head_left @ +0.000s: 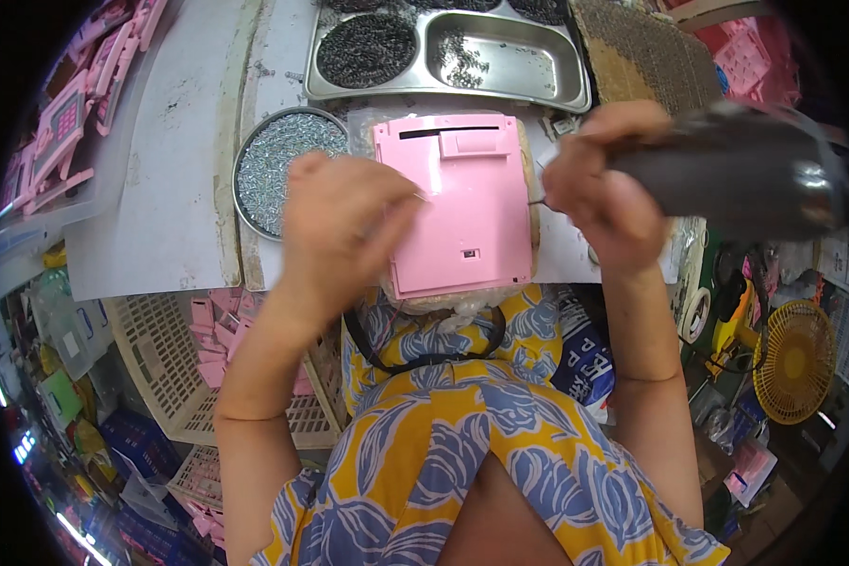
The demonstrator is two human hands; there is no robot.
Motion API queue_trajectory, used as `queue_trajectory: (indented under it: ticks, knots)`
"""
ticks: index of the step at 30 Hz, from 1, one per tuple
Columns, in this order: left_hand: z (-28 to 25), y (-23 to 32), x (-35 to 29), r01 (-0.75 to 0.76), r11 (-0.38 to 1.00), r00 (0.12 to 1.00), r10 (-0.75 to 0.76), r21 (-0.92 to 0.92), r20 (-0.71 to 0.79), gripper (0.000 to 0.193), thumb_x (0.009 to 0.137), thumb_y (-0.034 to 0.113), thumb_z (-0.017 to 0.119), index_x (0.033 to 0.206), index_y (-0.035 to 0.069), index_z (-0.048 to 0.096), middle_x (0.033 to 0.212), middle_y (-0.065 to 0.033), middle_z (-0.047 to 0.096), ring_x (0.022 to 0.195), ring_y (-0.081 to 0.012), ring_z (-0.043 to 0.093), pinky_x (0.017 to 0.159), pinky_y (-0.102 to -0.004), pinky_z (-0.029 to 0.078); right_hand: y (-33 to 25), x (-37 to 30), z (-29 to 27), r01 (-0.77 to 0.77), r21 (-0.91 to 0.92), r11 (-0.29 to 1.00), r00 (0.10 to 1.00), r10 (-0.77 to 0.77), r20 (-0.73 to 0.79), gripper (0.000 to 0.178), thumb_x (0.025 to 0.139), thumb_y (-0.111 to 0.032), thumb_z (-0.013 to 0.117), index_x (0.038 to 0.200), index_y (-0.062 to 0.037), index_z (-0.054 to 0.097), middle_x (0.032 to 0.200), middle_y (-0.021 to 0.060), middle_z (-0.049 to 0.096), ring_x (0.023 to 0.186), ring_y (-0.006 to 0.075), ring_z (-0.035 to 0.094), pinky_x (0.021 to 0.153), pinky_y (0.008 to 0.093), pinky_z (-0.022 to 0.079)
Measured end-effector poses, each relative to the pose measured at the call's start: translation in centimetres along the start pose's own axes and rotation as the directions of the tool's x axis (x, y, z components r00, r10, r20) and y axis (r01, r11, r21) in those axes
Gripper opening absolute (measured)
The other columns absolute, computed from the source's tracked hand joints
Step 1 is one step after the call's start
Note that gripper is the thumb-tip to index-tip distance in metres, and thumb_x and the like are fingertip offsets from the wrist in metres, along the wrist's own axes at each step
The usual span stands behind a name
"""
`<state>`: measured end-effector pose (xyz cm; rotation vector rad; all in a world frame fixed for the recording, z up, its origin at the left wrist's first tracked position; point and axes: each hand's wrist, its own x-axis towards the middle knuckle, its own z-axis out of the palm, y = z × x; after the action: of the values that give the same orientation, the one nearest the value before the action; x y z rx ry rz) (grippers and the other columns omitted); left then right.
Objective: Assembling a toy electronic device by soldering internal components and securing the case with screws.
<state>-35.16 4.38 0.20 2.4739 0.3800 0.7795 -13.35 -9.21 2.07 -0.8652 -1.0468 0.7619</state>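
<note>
A pink plastic casing point(457, 226) lies on a padded, plastic-wrapped support in front of me, with a dark slot near its far edge and a small cutout near the close edge. My left hand point(340, 222) hovers over its left side, slightly blurred. The fingertips are drawn together; anything tiny between them is too small to make out. My right hand point(613, 179), to the right of the casing, grips a dark power screwdriver point(736, 170). The tool lies nearly level, its thin bit pointing left at the casing's right edge. Beside my left hand is a round dish of silvery screws point(278, 156).
A steel compartment tray point(575, 80) with small dark screws stands at the far side, beside a piece of cardboard point(641, 57). Pink parts point(66, 123) are piled at left. Below the table edge sits a cream basket point(160, 377); a yellow fan point(794, 363) is at right.
</note>
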Motion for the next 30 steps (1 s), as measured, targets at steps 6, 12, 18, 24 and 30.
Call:
queue_trajectory:
  ticks: [6,12,18,24,30]
  knots:
    - [2.5,2.8,0.6,-0.172,0.955,0.985,0.167,-0.24,-0.04,0.02,0.075,0.012,0.082,0.091,0.013,0.069,0.085,0.0013,0.068,0.071,-0.0157,0.058,0.076,-0.0345,0.034,-6.6,1.1,2.9,0.014,0.177,0.984,0.989,-0.039,0.14,0.03,0.092,-0.033,0.067,0.115,-0.0206,0.053,0.061,-0.0092,0.054,0.05,0.0055,0.049,0.05,0.0235,0.044]
    - [3.2,3.1,-0.5,-0.156,0.935,0.987,0.135,-0.318,-0.085,0.019,0.076,0.014,0.082,0.09,0.015,0.069,0.083,0.0033,0.068,0.071,-0.0149,0.058,0.074,-0.0341,0.032,-5.5,0.3,3.7,0.002,0.226,0.974,0.992,-0.03,0.12,0.03,0.092,-0.034,0.07,0.112,-0.0197,0.052,0.061,-0.0075,0.054,0.047,0.0064,0.049,0.047,0.0236,0.044]
    - [3.4,3.0,-0.6,-0.151,0.923,0.988,0.127,-0.355,-0.09,0.019,0.076,0.015,0.082,0.091,0.014,0.07,0.085,0.003,0.067,0.071,-0.015,0.058,0.076,-0.0346,0.033,-5.7,0.4,3.7,-0.019,0.222,0.975,0.988,-0.015,0.151,0.03,0.093,-0.035,0.068,0.113,-0.0193,0.052,0.062,-0.007,0.053,0.048,0.0068,0.05,0.048,0.0236,0.045]
    - [3.3,2.9,-0.5,-0.166,0.933,0.986,0.149,-0.319,-0.078,0.019,0.076,0.014,0.081,0.091,0.014,0.07,0.086,0.0021,0.067,0.071,-0.0155,0.057,0.076,-0.0355,0.033,-5.8,0.4,3.8,-0.004,0.184,0.983,0.988,-0.025,0.152,0.03,0.093,-0.035,0.067,0.114,-0.019,0.052,0.062,-0.0069,0.053,0.049,0.0073,0.05,0.049,0.0242,0.046]
    - [3.3,2.8,-1.0,-0.179,0.944,0.983,0.158,-0.277,-0.098,0.02,0.074,0.01,0.08,0.091,0.011,0.07,0.084,0.0001,0.067,0.069,-0.0163,0.055,0.074,-0.0358,0.032,-5.4,0.5,3.8,-0.021,0.198,0.98,0.982,-0.017,0.187,0.031,0.093,-0.035,0.067,0.114,-0.019,0.051,0.063,-0.0068,0.053,0.049,0.0075,0.05,0.049,0.0245,0.045]
